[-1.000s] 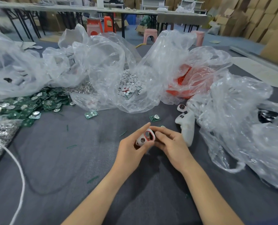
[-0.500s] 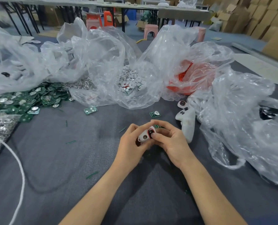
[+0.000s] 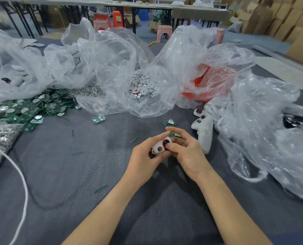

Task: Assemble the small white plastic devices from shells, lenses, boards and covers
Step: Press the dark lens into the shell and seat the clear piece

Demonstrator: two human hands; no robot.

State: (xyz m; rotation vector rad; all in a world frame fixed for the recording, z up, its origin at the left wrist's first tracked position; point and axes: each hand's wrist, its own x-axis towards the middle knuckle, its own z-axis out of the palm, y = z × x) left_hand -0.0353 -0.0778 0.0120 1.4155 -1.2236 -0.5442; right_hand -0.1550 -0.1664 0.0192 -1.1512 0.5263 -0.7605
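Your left hand [image 3: 143, 156] cradles a small white plastic shell with a red-rimmed opening [image 3: 160, 145], fingers curled round it. Your right hand [image 3: 187, 152] meets it from the right, thumb pressing the red opening, fingers curled behind.

The device [image 3: 160, 147] is held between the left hand [image 3: 145, 161] and the right hand [image 3: 187, 154] over the middle of the table [image 3: 76, 174]. From there, a heap of boards [image 3: 32, 110] is spread at ten o'clock, and a loose board [image 3: 99, 119] is found at eleven. A bag of discs [image 3: 141, 85] is set behind at twelve. Shells [image 3: 202, 133] are laid just beside the right hand at two o'clock, against a large bag [image 3: 262, 129] at three. A cord [image 3: 21, 177] is trailed at eight o'clock.
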